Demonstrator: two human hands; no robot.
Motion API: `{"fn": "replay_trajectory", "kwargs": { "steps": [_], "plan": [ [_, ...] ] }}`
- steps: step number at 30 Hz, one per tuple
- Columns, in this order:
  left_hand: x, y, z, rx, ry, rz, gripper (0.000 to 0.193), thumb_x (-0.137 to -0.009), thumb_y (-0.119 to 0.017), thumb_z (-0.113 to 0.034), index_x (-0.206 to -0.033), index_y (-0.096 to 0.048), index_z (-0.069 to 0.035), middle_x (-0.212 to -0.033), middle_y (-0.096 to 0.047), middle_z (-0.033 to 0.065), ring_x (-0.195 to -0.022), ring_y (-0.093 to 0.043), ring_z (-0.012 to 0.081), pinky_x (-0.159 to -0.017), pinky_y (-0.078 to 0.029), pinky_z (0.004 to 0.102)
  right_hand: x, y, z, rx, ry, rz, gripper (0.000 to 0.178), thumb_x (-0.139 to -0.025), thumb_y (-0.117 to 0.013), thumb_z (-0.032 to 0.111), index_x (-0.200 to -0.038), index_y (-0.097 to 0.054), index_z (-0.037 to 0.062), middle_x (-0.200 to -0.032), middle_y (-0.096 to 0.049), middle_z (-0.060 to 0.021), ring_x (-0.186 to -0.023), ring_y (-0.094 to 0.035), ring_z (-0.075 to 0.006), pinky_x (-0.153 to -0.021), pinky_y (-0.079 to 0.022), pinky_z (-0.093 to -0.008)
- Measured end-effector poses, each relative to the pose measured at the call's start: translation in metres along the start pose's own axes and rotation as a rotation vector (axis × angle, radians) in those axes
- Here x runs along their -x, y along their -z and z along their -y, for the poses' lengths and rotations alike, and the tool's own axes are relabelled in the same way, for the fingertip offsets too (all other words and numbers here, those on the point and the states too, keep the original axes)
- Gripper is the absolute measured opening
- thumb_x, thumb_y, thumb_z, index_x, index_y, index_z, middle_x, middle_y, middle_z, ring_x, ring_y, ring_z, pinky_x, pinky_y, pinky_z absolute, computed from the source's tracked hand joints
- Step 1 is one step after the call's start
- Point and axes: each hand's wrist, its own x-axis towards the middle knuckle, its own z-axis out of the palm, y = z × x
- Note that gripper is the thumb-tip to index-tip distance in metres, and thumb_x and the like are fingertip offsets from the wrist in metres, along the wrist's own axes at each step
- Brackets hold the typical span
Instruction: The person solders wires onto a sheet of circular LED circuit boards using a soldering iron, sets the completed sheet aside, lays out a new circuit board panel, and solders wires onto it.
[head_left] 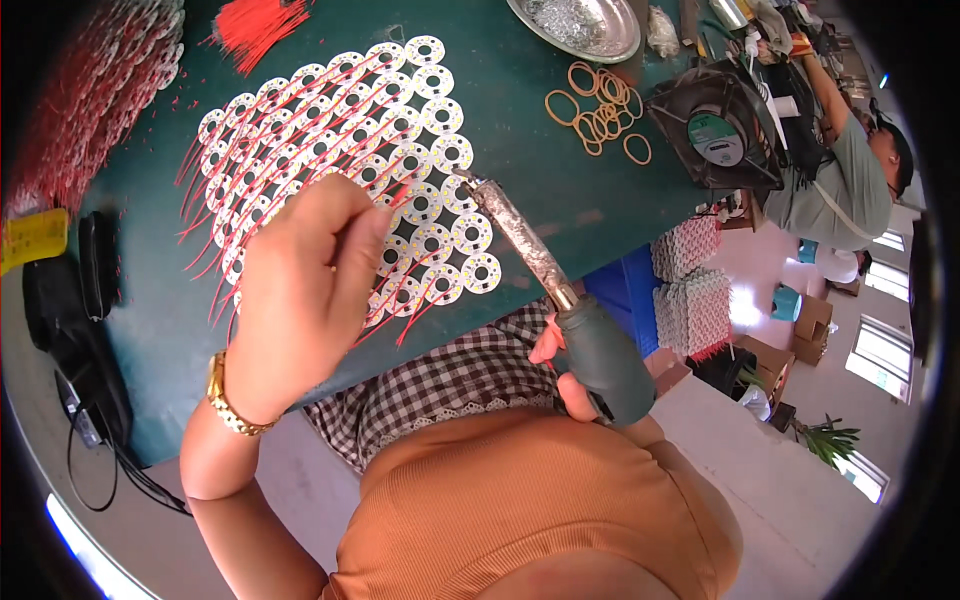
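Note:
My left hand (310,280) is closed in a pinch over a panel of round white ring-shaped LED boards (442,115). A short red wire (403,192) sticks out at its thumb tip. My right hand (566,378) grips a soldering iron (600,345) by its dark handle; the shaft looks wrapped in silvery foil. The iron's tip is over the panel's right side, by the lower edge of one board; I cannot tell whether it touches. Red wires run slantwise across most of the boards, while the rightmost column shows none.
A bundle of red wires (260,30) and stacked wired panels (100,90) lie at the far left. Rubber bands (600,110), a metal bowl (580,28) and a black fan (712,130) are on the far right. A yellow object (35,240) sits leftmost. Another person (840,180) works beyond the fan.

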Motion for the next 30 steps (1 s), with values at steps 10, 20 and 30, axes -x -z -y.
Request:
{"fn": "replay_trajectory", "kwargs": {
  "steps": [10, 20, 30],
  "plan": [
    [-0.001, -0.025, 0.011, -0.241, -0.027, 0.090, 0.012, -0.088, -0.062, -0.009, -0.081, -0.055, -0.002, -0.070, -0.057, 0.0159, -0.060, -0.057, 0.0341, -0.053, -0.044, 0.0418, -0.027, -0.010, 0.036, 0.345, -0.166, -0.009, 0.042, -0.090, -0.062, 0.036, -0.107, -0.058, -0.0025, -0.080, -0.056, -0.0078, -0.069, -0.054, -0.0161, -0.061, -0.043, -0.0287],
    [-0.003, -0.021, 0.009, -0.257, 0.024, 0.156, 0.012, -0.089, -0.060, -0.009, -0.081, -0.056, -0.001, -0.071, -0.057, 0.0164, -0.064, -0.057, 0.0340, -0.058, -0.043, 0.0411, -0.037, -0.026, 0.042, 0.174, -0.379, -0.203, 0.029, -0.084, -0.065, 0.030, -0.082, -0.061, 0.0015, -0.069, -0.055, -0.0045, -0.059, -0.048, -0.0126, -0.052, -0.037, -0.0277],
    [-0.005, -0.023, 0.013, -0.279, -0.023, 0.136, 0.012, -0.087, -0.060, -0.008, -0.079, -0.055, -0.001, -0.068, -0.054, 0.0164, -0.061, -0.055, 0.0343, -0.056, -0.041, 0.0422, -0.005, 0.003, 0.008, 0.644, -0.139, 0.084, 0.040, -0.062, -0.075, 0.025, -0.096, -0.067, 0.0047, -0.079, -0.064, -0.0064, -0.064, -0.063, -0.0238, -0.055, -0.051, -0.0300]
  ]
}}
